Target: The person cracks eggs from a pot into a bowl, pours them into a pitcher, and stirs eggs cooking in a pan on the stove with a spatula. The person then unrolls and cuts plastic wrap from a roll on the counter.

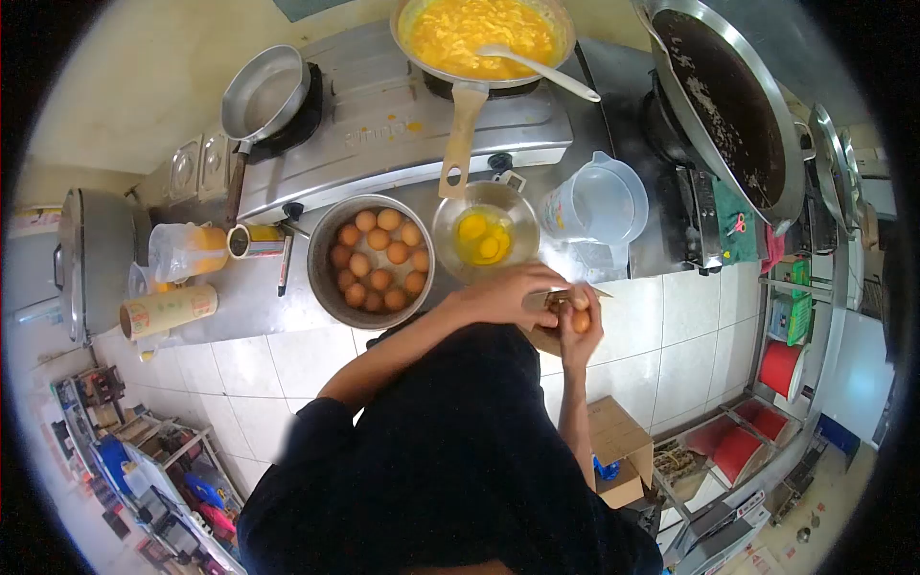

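Note:
My right hand [585,331] is closed around a brown egg [581,321]; whether its shell is whole I cannot tell. My left hand [517,292] meets it from the left with bent fingers, and what lies in its fingertips is hidden. Both hands are over an open cardboard box [545,339] in front of my body, just off the counter edge. Just beyond them, a metal bowl [443,235] contains several raw yolks [484,240] in clear egg white. Left of this bowl stands a deep pot [321,278] with several whole brown eggs [380,279] inside.
A pan [567,57] of yellow egg with a white spatula [537,69] sits on the stove [383,149], its handle pointing at me. A clear plastic jug [599,206] stands right of the bowl. Farther right is a large wok [781,125] of dark liquid. Containers [182,251] line the left.

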{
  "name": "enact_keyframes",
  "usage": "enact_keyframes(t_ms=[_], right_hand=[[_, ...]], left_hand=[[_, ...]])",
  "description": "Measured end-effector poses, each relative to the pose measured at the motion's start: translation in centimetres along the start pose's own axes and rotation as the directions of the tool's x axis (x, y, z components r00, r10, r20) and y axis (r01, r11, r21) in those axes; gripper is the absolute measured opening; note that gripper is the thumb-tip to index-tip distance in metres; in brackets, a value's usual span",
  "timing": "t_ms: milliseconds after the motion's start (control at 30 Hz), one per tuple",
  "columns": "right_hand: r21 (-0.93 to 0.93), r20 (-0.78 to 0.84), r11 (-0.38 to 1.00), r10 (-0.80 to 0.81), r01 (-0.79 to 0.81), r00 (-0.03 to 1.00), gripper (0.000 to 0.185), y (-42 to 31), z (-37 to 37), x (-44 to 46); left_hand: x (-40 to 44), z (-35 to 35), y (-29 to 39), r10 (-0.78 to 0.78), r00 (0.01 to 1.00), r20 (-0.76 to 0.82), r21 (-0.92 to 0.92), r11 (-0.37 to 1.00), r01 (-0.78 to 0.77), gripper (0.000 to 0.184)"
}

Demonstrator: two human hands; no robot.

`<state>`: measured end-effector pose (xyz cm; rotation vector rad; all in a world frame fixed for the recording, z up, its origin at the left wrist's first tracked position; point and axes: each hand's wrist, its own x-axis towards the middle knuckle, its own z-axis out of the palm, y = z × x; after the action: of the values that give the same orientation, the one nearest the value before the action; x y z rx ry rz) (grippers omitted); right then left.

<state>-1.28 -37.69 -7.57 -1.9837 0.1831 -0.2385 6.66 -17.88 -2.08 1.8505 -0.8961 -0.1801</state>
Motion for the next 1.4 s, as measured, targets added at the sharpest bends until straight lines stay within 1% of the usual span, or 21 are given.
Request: enact_keyframes(t_ms=[67,133,167,200,233,300,367,433,533,600,633,733,767,833,933,1000,1100,1167,1233,1300,1400], right_hand=[[-0.105,-0.025,0.994,0.03,-0.033,0.999,0.065,1.8,-2.5,-1.8],[-0.404,0.085,0.782,0.548,-0.474,0.832,0.081,5.4,-4.3,-3.2],[-0.548,0.026,0.72,0.524,-0.426,0.851,0.087,8.9,-4.6,-4.5],[-0.601,0.064,0.72,0.476,-0.348,0.877,0.08,13.1,-5.7,-6.0],[-0.648,0.105,0.715,0.426,-0.263,0.899,0.073,15.5,-6.3,-6.9],[-0.428,0.111,0.812,0.483,-0.397,0.868,0.065,14.3,-6.4,-6.8],[-0.183,0.125,0.846,0.525,-0.5,0.842,0.057,11.4,-6.1,-5.5],[0.009,0.324,0.983,0.17,-0.183,0.931,0.051,7.0,-4.2,-3.8],[0.104,0.448,0.989,0.048,-0.106,0.893,0.052,-2.4,0.7,-1.0],[0.155,0.473,0.986,-0.021,-0.059,0.881,0.056,-8.3,4.6,0.2],[0.192,0.472,0.981,-0.062,-0.034,0.879,0.058,-10.1,6.6,0.4],[0.12,0.478,0.95,-0.31,0.289,0.822,0.057,-12.8,11.8,1.3],[0.22,0.429,0.888,-0.46,0.404,0.778,0.055,-13.1,13.5,1.7],[0.312,0.371,0.803,-0.595,0.508,0.713,0.053,-13.3,15.6,1.8],[0.25,0.497,0.908,-0.419,0.337,0.76,0.052,-13.2,16.1,2.5],[0.366,0.225,0.75,-0.645,0.551,0.73,0.053,-13.1,15.3,3.0],[0.25,0.4,0.872,-0.488,0.42,0.776,0.056,-13.4,14.0,3.1],[0.351,0.356,0.897,-0.394,0.269,0.847,0.054,-10.9,14.1,3.7],[0.456,0.32,0.882,-0.285,0.117,0.903,0.053,-10.2,13.2,5.6],[0.248,0.716,0.967,-0.219,0.052,0.663,0.052,-11.0,11.0,8.5],[0.217,0.792,0.976,-0.172,-0.007,0.586,0.048,-10.5,9.8,10.4]], left_hand=[[-2.1,-2.0,1.9,-0.167,0.973,0.16,-0.24,0.95,0.203,0.053],[-6.0,-5.6,1.8,-0.33,0.849,0.412,-0.505,0.693,0.514,0.052],[-8.6,-8.1,1.2,-0.373,0.789,0.487,-0.569,0.55,0.611,0.05],[-12.8,-9.3,-1.5,-0.509,0.806,0.303,-0.526,0.616,0.587,0.048],[-15.8,-9.6,-3.9,-0.603,0.792,0.094,-0.467,0.676,0.57,0.047],[-14.8,-10.3,-3.5,-0.541,0.755,-0.371,0.333,0.681,0.652,0.037],[-15.3,-8.4,-6.0,-0.466,0.822,-0.328,0.497,0.654,0.57,0.036],[-16.4,-6.6,-8.6,-0.394,0.875,-0.282,0.643,0.6,0.477,0.035],[-17.4,-6.3,-9.7,-0.612,0.741,-0.278,0.525,0.549,0.651,0.031],[-17.5,-6.7,-8.1,-0.68,0.589,-0.437,-0.065,0.676,0.734,0.028],[-17.6,-6.7,-7.2,-0.68,0.581,-0.447,-0.066,0.672,0.737,0.028],[-16.0,-6.7,-3.4,-0.75,0.471,-0.463,-0.765,0.607,0.214,0.043],[-14.9,-6.6,-2.5,-0.747,0.463,-0.478,-0.762,0.614,0.205,0.043],[-13.1,-6.2,-0.7,-0.689,0.525,-0.5,-0.843,0.525,-0.114,0.049],[-12.1,-6.1,-0.1,-0.712,0.496,-0.497,-0.852,0.508,-0.126,0.054],[-11.7,-6.4,-0.4,-0.68,0.512,-0.525,-0.831,0.539,-0.136,0.055],[-10.6,-6.6,-0.2,-0.499,0.673,-0.545,-0.755,0.642,-0.135,0.051],[-9.7,-7.3,-0.1,-0.513,0.702,-0.495,-0.53,0.818,0.224,0.047],[-9.2,-7.9,-0.8,-0.561,0.725,-0.4,-0.625,0.745,0.232,0.059],[-8.4,-8.1,-2.1,-0.477,0.837,-0.269,-0.507,0.809,0.298,0.067],[-6.1,-8.0,-3.8,-0.283,0.933,-0.224,-0.345,0.918,0.196,0.072]])
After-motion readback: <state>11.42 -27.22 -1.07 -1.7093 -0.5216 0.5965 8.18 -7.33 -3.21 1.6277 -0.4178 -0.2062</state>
